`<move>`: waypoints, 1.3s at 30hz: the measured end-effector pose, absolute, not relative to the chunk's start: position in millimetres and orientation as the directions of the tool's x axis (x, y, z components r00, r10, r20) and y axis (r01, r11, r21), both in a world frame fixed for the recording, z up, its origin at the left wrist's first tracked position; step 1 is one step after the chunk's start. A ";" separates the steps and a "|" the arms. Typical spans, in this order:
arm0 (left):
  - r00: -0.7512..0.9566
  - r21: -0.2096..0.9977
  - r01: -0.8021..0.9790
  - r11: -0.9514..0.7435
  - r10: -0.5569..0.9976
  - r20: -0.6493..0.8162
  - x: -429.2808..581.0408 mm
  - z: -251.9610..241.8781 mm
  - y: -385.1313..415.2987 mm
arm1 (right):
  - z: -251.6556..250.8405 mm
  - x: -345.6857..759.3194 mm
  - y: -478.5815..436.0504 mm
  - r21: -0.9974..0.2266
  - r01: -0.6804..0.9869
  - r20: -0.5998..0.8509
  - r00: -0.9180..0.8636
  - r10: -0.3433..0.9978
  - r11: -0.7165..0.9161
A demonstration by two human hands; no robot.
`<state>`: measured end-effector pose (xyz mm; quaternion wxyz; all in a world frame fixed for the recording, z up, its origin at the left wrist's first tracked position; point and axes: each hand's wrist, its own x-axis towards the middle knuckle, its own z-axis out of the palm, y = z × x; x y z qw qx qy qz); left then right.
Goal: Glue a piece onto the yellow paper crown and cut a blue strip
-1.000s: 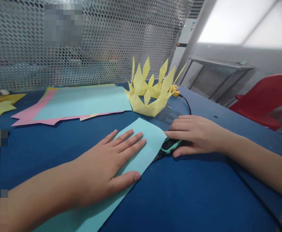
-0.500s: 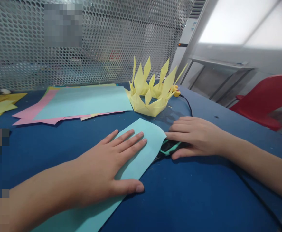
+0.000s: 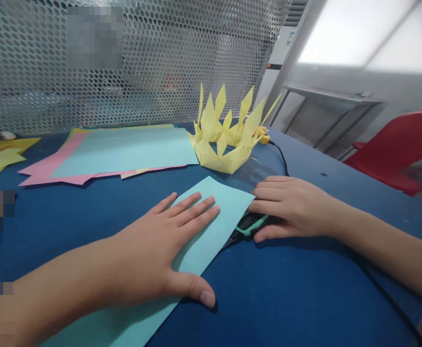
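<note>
My left hand [image 3: 156, 250] lies flat and open on a light blue sheet of paper [image 3: 218, 217] on the blue table, fingers spread and the thumb off the sheet's near edge. My right hand [image 3: 294, 205] rests to the right of the sheet, fingers together over a green-and-black object [image 3: 249, 226] and the thumb against its near side. The sheet's right corner covers part of that object, and I cannot make out what it is.
A yellow folded-paper crown [image 3: 229, 140] stands behind the hands. Blue, pink and yellow sheets [image 3: 124, 152] lie stacked at the back left, with yellow scraps [image 3: 1, 156] at the far left. A perforated metal screen [image 3: 160, 53] closes the back. A black cable [image 3: 281, 156] runs past the crown. A red chair [image 3: 399, 149] is at the right.
The blue sheet has slid a little to the right, further over the green-and-black object. My left thumb has spread out toward me. My right hand has barely moved.
</note>
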<state>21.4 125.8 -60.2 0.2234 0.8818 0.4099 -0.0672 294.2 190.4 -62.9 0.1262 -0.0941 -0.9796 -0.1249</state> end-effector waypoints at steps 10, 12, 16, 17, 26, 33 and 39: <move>0.642 0.343 0.765 -0.545 0.691 -0.332 24.0 -60.5 129.7 | -60.9 294.6 191.0 0.185 0.198 0.260 -0.954 0.146 0.963; 0.640 0.343 0.766 -0.544 0.692 -0.334 23.6 -60.5 129.3 | -61.6 293.5 190.0 0.200 0.200 0.264 -0.954 0.143 0.959; 0.660 0.357 0.748 -0.559 0.686 -0.306 21.7 -61.5 128.1 | -62.8 289.2 186.0 0.226 0.214 0.278 -0.949 0.147 0.950; 0.664 0.362 0.744 -0.562 0.684 -0.301 21.5 -61.6 128.1 | -62.8 288.2 185.2 0.228 0.215 0.277 -0.949 0.148 0.950; 0.647 0.353 0.759 -0.547 0.694 -0.316 23.8 -60.6 128.6 | -61.4 290.3 185.8 0.197 0.201 0.264 -0.953 0.146 0.960; 0.654 0.361 0.752 -0.551 0.692 -0.305 21.7 -60.5 127.4 | -62.1 284.9 179.6 0.223 0.228 0.262 -0.951 0.167 0.948; 0.663 0.361 0.744 -0.562 0.687 -0.297 21.8 -61.9 128.1 | -61.2 287.0 180.4 0.179 0.215 0.260 -0.951 0.165 0.960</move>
